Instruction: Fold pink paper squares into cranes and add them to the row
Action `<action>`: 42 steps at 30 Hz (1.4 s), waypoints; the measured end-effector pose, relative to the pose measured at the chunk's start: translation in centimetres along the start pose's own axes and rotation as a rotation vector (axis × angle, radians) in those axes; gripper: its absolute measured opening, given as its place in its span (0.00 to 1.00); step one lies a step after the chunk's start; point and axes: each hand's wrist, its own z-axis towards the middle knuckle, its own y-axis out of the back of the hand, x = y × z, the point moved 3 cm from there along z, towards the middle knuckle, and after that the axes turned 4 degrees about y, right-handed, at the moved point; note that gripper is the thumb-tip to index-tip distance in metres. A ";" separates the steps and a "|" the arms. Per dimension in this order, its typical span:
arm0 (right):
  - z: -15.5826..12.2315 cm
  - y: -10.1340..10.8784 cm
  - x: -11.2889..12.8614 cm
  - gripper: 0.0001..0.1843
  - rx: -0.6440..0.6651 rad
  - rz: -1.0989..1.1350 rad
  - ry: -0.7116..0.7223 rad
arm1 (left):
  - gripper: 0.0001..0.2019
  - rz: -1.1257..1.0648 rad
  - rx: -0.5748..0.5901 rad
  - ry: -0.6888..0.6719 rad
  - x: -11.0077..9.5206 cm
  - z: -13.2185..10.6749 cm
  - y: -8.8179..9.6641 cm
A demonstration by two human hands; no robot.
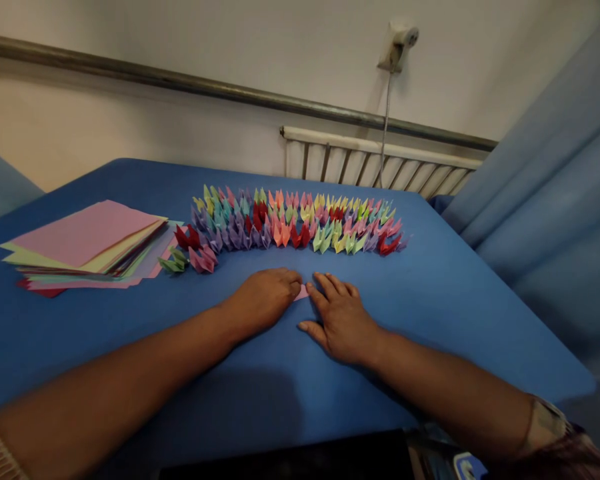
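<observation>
My left hand [263,299] and my right hand [340,321] lie side by side on the blue table [445,293], both pressing down on a small pink piece of paper [303,292] that shows only as a sliver between them. The left hand's fingers are curled onto its edge. The right hand's fingers are stretched flat over it. Just beyond the hands stand rows of folded paper pieces [300,220] in many colours. A few loose folded pieces, green [174,261] and pink [203,259], sit at the left end.
A fanned stack of coloured paper sheets [87,243] lies at the left of the table. A blue curtain [555,200] hangs at the right. Behind the table are a wall, a metal rail [180,81] and a white bed frame [380,157].
</observation>
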 end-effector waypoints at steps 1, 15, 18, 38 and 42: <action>-0.1 0.0 0.1 0.39 0.008 -0.007 0.008 | 0.14 -0.004 0.001 0.006 0.0 0.0 0.0; 0.3 -0.1 0.0 0.41 -0.045 0.030 0.004 | 0.15 0.004 -0.035 -0.011 0.5 -0.2 -0.7; 0.9 -0.4 0.1 0.39 0.000 0.064 0.092 | 0.16 -0.075 -0.050 0.005 0.7 -0.4 -0.5; 3.6 -0.9 2.0 0.38 -0.012 0.071 0.110 | 0.14 -0.146 -0.064 0.063 1.7 -4.0 0.5; 3.0 -0.7 1.5 0.38 0.014 0.043 0.110 | 0.14 -0.160 -0.059 0.071 2.2 -4.2 0.6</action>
